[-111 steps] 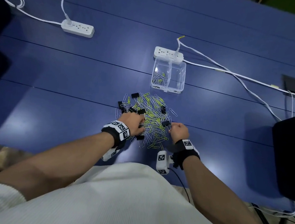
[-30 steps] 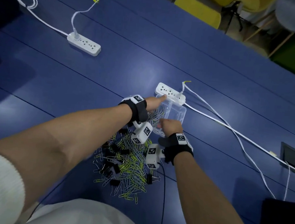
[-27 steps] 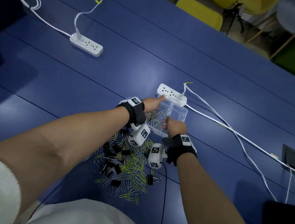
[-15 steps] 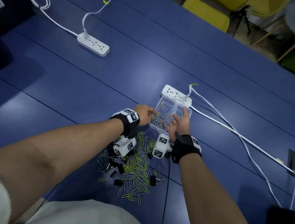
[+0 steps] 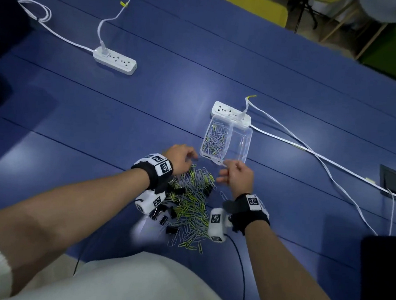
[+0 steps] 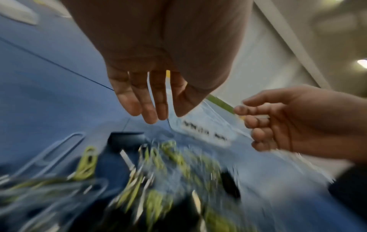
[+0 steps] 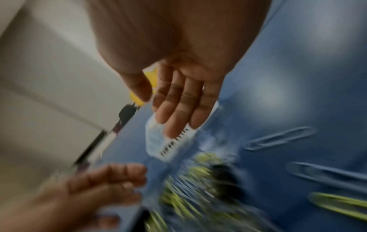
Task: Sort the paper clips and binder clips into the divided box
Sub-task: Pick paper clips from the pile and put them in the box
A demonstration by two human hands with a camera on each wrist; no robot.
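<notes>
Between the box [image 5: 226, 140] and the clip pile [image 5: 190, 206], both hands hover, each grip loose and empty. Left hand [image 5: 179, 157] should pinch black binder clips singly for the bare right compartment; right hand [image 5: 237, 177] steadies.

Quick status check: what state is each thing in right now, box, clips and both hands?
Divided box: open; left compartment holds paper clips, right one looks empty.
Clip pile: loose on the table, paper and binder clips mixed.
Left hand: empty, fingers relaxed.
Right hand: empty, fingers relaxed.
</notes>
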